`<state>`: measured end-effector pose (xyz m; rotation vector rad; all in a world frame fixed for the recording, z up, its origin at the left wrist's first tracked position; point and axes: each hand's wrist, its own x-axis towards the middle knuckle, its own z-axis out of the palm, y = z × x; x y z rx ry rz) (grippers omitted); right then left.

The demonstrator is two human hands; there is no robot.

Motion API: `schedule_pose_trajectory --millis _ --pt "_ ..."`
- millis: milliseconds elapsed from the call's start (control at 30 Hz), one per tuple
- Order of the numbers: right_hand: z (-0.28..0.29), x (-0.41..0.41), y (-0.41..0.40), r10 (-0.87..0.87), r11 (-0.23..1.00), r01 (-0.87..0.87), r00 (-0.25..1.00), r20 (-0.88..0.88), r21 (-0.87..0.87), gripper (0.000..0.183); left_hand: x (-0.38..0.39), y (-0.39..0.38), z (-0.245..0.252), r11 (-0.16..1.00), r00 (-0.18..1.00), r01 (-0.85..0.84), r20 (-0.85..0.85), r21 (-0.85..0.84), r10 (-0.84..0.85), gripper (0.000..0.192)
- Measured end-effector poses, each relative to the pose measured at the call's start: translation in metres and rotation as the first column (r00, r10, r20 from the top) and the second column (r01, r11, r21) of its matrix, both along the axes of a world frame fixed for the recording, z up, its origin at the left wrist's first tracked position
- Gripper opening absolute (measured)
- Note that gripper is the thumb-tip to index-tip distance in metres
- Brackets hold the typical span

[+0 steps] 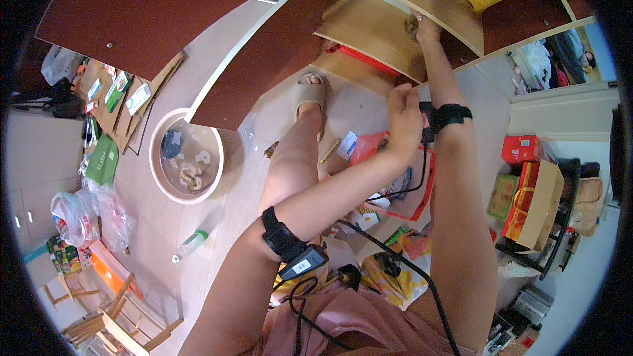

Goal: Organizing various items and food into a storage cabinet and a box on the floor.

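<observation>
My right hand (428,32) reaches into a wooden cabinet (366,22) with dark red side panels. It presses a small dark brownish wiping cloth or pad (411,28) against the surface inside. What that pad is made of is too blurred to tell. Bent across in front of me, my left hand (405,116) is beside the cabinet's lower front edge. Its fingers are curled, and nothing shows in them. Black straps with small devices and cables sit on both forearms. A red item (368,59) lies in the low compartment.
A dark red door (163,5) stands open at upper left. Beside the cabinet is a basin (154,163) of water with cloths. A bottle (190,246), plastic bags (74,217) and cardboard (165,84) lie left. Between my legs is a red-edged bag (429,178); cartons (534,207) stand right.
</observation>
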<state>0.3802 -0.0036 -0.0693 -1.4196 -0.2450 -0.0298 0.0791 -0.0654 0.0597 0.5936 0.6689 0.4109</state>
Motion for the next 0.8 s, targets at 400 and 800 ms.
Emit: schedule_pose_trajectory --millis 400,800 --pt "0.061 -0.07 -0.084 0.229 0.973 -0.229 0.972 0.05 0.002 0.022 0.023 -0.045 -0.036 0.973 0.994 0.108 -0.014 0.203 -0.108 0.023" --pt "0.048 -0.065 -0.121 0.478 -0.02 0.326 0.833 0.277 -0.945 0.046 0.032 -0.068 -0.049 0.909 0.998 -0.053 0.009 0.413 0.055 0.019"
